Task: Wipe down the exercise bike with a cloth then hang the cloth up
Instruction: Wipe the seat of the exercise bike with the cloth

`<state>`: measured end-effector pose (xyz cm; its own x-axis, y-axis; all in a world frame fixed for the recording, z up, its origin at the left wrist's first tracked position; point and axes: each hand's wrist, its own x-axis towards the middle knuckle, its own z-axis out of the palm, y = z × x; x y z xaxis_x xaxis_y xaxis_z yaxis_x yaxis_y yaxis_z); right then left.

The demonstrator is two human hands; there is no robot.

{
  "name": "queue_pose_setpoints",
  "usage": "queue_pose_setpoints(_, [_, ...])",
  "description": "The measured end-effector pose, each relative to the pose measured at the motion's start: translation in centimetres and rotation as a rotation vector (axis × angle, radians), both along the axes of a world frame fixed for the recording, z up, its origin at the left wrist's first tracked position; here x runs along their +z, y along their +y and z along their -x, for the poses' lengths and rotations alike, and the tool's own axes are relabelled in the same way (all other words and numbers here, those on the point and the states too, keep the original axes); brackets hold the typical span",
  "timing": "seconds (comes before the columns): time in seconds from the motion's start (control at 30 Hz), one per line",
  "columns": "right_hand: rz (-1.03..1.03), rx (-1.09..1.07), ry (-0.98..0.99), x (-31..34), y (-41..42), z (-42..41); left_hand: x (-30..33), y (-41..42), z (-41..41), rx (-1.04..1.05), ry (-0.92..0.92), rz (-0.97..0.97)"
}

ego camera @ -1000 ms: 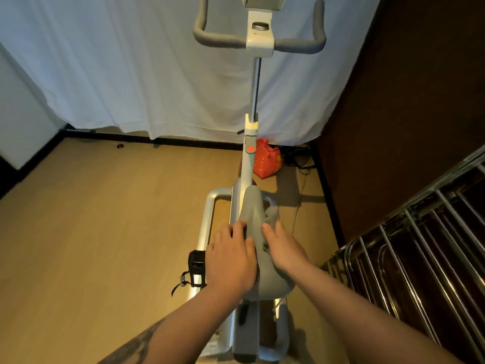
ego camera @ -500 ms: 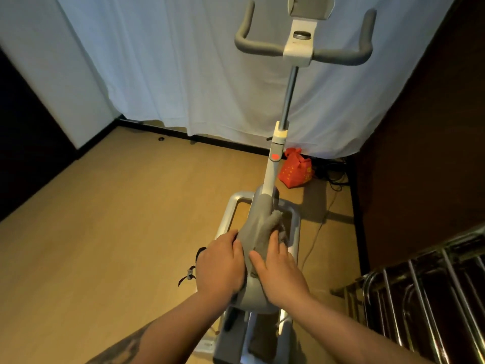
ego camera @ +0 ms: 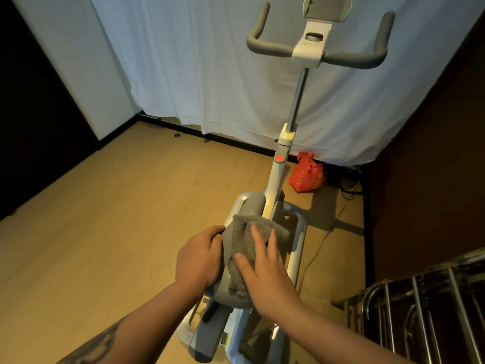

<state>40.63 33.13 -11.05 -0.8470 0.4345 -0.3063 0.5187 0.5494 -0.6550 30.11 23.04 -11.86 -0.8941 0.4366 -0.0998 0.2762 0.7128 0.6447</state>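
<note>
A white and grey exercise bike [ego camera: 278, 177] stands in front of me, its grey handlebars [ego camera: 309, 53] high at the top right. A grey fluffy cloth [ego camera: 246, 237] lies over the bike's grey saddle [ego camera: 225, 287] below me. My right hand [ego camera: 265, 274] presses flat on the cloth with straight fingers spread. My left hand [ego camera: 199, 258] grips the saddle's left side, its fingers curled round the edge beside the cloth.
A metal drying rack [ego camera: 425, 306] stands at the lower right, close to my right arm. A red bag [ego camera: 307, 174] and dark cables lie on the wooden floor [ego camera: 105, 232] by the white curtain [ego camera: 210, 61]. A dark wall runs along the right.
My view has swung left and tilted, so the bike sits further right. The cloth has been spread wider across the saddle and my right hand now lies flatter on it.
</note>
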Motion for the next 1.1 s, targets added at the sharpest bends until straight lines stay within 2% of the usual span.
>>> queue_pose_setpoints(0.07, [-0.052, -0.079, 0.05, -0.6, 0.2, 2.6, -0.2, 0.1, 0.1, 0.001, 0.008, 0.001])
queue_pose_setpoints(0.13, [-0.149, -0.099, -0.017, -1.2, 0.0, 5.1, -0.4, 0.1, 0.1, 0.001, 0.018, 0.003])
queue_pose_setpoints(0.3, [-0.127, -0.212, -0.046, -0.6, 1.0, 8.3, -0.3, 0.2, 0.2, 0.011, 0.016, 0.017])
queue_pose_setpoints(0.43, [-0.201, -0.018, -0.006, -1.1, -0.4, 4.1, -0.1, 0.1, -0.1, 0.026, 0.01, -0.02])
queue_pose_setpoints(0.5, [-0.19, -0.002, -0.018, -1.5, 0.2, 4.5, -0.1, 0.0, 0.0, 0.025, 0.016, -0.02])
queue_pose_setpoints(0.67, [-0.139, -0.253, -0.064, -0.9, 1.4, 9.1, -0.6, 0.1, 0.3, 0.033, -0.001, -0.023])
queue_pose_setpoints(0.83, [-0.229, -0.039, -0.091, -1.0, -1.1, 4.7, -0.9, -0.3, 1.7, -0.075, -0.083, -0.076])
queue_pose_setpoints(1.0, [-0.187, -0.235, -0.134, -0.7, 0.3, 8.4, -0.2, -0.4, 2.3, -0.2, -0.175, -0.112])
queue_pose_setpoints(1.1, [-0.274, -0.109, -0.157, -0.7, -1.5, 6.4, -0.8, -0.9, 2.3, -0.175, -0.141, -0.169])
